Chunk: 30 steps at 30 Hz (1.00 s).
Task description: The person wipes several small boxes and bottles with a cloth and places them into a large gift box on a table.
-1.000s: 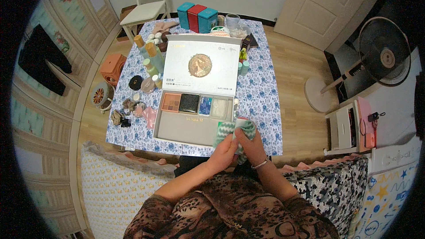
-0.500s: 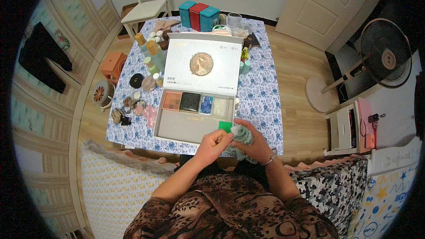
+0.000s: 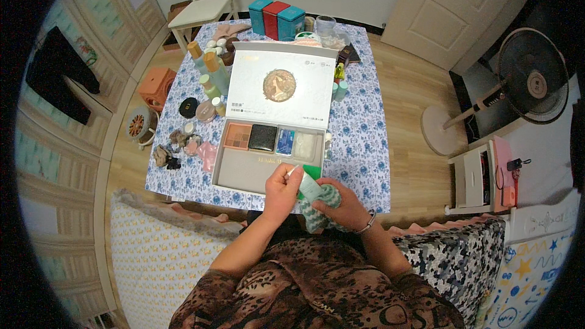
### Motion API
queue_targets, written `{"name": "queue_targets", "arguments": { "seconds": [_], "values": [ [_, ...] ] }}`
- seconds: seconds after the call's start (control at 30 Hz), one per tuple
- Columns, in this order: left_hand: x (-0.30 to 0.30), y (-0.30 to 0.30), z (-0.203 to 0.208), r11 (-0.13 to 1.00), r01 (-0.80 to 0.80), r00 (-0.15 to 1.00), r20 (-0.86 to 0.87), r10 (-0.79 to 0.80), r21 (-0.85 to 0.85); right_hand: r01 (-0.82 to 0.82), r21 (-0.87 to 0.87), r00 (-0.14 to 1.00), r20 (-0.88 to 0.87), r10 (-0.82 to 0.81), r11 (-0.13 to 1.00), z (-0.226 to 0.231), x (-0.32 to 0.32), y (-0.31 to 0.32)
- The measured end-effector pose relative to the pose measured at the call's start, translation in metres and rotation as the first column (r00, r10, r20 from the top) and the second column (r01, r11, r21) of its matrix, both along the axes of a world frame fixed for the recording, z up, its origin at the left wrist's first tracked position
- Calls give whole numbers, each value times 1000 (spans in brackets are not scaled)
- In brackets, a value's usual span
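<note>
My left hand (image 3: 283, 191) pinches the end of a pale green strip on a green-and-white striped soft cloth (image 3: 316, 216). The bunched part of that cloth sits in my right hand (image 3: 342, 208), whose fingers wrap round it. Both hands are over the near right corner of an open gift box (image 3: 247, 175). In the box's back row lie an orange makeup palette (image 3: 237, 136), a black glittery case (image 3: 262, 138), a blue packet (image 3: 285, 142) and a clear packet with white contents (image 3: 304, 146). A bright green flat piece (image 3: 312, 171) shows behind the cloth, partly hidden.
The raised white lid (image 3: 279, 85) stands behind the box. Tall bottles (image 3: 214, 70) and small jars stand to its left, with hair ties (image 3: 177, 140) nearer. Blue and red tins (image 3: 277, 19) are at the back of the table. A fan (image 3: 530, 79) stands right.
My left hand has shifted slightly left and up, drawing out the pale green strip. More of the striped cloth now shows below my right hand.
</note>
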<state>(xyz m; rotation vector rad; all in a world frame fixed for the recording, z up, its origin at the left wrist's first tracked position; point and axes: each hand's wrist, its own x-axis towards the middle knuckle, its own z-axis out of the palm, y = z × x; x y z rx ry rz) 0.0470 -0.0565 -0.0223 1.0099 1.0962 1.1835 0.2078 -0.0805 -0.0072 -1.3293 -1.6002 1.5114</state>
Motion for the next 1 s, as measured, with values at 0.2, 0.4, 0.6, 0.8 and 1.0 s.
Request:
{"name": "queue_targets", "arguments": {
  "seconds": [0.2,0.4,0.6,0.8,1.0],
  "values": [
    [15,-9,-7,998,65,997,51,-66,10,147,202,989,-60,-138,968,-4,-9,-6],
    [14,-12,5,989,143,984,113,-137,-41,302,220,952,-116,-283,927,2,-6,-5],
    [14,-13,8,989,135,982,141,-126,-63,287,257,956,-136,-259,923,2,-5,-5],
    [1,-4,1,910,374,927,112,-359,-177,136,213,991,-44,-130,968,4,5,-7],
    [2,4,-13,816,498,867,191,-460,-293,64,144,998,-37,-59,987,3,9,-8]
  ]
}}
